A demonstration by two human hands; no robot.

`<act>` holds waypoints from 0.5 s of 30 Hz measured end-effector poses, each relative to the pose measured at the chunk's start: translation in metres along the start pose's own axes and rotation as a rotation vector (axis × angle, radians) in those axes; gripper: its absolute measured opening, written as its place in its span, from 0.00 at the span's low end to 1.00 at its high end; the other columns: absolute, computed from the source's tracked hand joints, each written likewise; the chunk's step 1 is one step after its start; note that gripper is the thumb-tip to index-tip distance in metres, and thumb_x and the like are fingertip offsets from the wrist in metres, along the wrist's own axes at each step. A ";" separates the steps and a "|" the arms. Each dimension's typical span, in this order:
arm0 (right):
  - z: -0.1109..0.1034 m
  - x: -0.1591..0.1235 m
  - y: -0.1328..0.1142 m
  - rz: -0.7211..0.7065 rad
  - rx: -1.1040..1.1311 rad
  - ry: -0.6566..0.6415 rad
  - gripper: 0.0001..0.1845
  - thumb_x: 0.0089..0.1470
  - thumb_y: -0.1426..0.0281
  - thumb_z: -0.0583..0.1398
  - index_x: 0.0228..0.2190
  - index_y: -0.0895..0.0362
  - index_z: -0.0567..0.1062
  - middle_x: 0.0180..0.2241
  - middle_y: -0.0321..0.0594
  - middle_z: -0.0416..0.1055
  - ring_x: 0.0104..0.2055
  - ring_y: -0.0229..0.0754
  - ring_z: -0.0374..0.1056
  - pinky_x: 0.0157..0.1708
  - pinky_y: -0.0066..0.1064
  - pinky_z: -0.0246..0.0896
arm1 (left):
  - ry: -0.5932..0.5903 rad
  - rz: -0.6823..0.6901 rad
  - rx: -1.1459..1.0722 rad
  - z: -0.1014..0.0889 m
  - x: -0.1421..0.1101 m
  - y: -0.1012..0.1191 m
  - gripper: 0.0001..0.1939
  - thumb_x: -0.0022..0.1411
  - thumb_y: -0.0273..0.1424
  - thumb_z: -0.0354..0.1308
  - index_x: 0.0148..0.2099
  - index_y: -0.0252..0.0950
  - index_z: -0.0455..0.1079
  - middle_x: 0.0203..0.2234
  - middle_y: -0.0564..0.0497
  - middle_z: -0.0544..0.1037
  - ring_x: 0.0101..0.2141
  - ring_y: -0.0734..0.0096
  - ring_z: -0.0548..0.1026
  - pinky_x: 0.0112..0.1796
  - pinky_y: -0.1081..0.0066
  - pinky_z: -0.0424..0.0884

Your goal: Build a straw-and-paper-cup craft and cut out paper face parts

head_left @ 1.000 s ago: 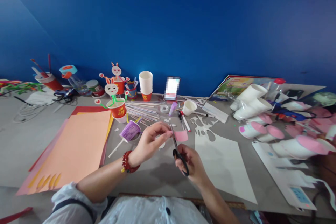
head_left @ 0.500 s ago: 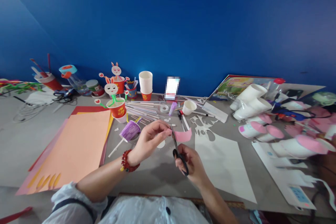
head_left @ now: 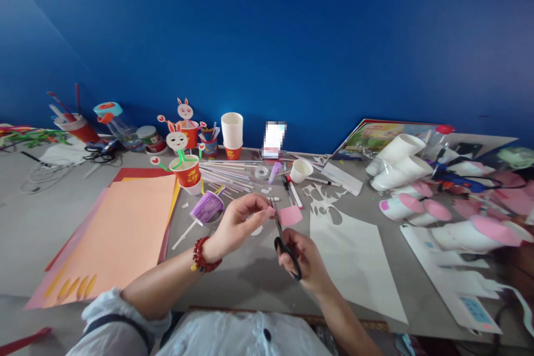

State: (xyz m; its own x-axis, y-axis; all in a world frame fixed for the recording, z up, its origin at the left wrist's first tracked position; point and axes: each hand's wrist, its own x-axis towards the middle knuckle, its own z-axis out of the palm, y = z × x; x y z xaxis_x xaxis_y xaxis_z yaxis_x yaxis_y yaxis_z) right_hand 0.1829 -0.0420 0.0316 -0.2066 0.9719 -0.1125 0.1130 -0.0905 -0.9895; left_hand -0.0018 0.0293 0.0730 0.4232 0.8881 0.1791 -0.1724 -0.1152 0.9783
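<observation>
In the head view, my left hand (head_left: 240, 222) pinches a small bit of pink paper at the scissor blades. My right hand (head_left: 306, 258) grips black-handled scissors (head_left: 281, 236), which point up and away from me. Just beyond the blades sits a larger pink paper piece (head_left: 290, 214), its left edge close to them; whether it is still joined to the bit in my fingers I cannot tell. Left of my left hand lies a purple-coloured paper cup (head_left: 207, 207) on its side with a white stick. A sheet of white paper (head_left: 359, 261) with cut-out holes lies right of the scissors.
Stacked coloured paper (head_left: 125, 228) covers the left of the table. Rabbit figures stand in red cups (head_left: 186, 173) behind it. Paper straws (head_left: 229, 172), markers (head_left: 295, 192), a tape roll (head_left: 261, 172) and a white cup (head_left: 301, 171) lie ahead. A power strip (head_left: 454, 283) is at right.
The larger pink paper swung up and right, then dropped back slightly. Both hands and the scissors stay almost in place.
</observation>
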 end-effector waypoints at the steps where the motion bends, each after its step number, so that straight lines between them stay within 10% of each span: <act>1: 0.000 0.000 0.000 0.001 0.009 -0.004 0.20 0.49 0.52 0.63 0.25 0.53 0.64 0.18 0.30 0.60 0.19 0.33 0.51 0.17 0.26 0.45 | -0.003 -0.007 -0.007 0.000 0.000 0.000 0.13 0.65 0.39 0.61 0.35 0.34 0.71 0.32 0.48 0.76 0.33 0.70 0.71 0.34 0.72 0.66; 15: 0.000 -0.001 -0.001 0.023 -0.022 0.017 0.19 0.48 0.55 0.63 0.23 0.53 0.61 0.19 0.30 0.59 0.20 0.33 0.51 0.18 0.25 0.45 | 0.003 -0.049 -0.029 0.001 -0.001 0.001 0.14 0.64 0.40 0.62 0.34 0.33 0.71 0.30 0.48 0.77 0.32 0.71 0.71 0.32 0.73 0.66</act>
State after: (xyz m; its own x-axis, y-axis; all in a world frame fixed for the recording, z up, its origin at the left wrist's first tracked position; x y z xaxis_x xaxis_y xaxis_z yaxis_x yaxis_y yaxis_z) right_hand 0.1832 -0.0426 0.0323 -0.1875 0.9732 -0.1334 0.1393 -0.1081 -0.9843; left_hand -0.0011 0.0280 0.0738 0.4291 0.8937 0.1308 -0.1774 -0.0586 0.9824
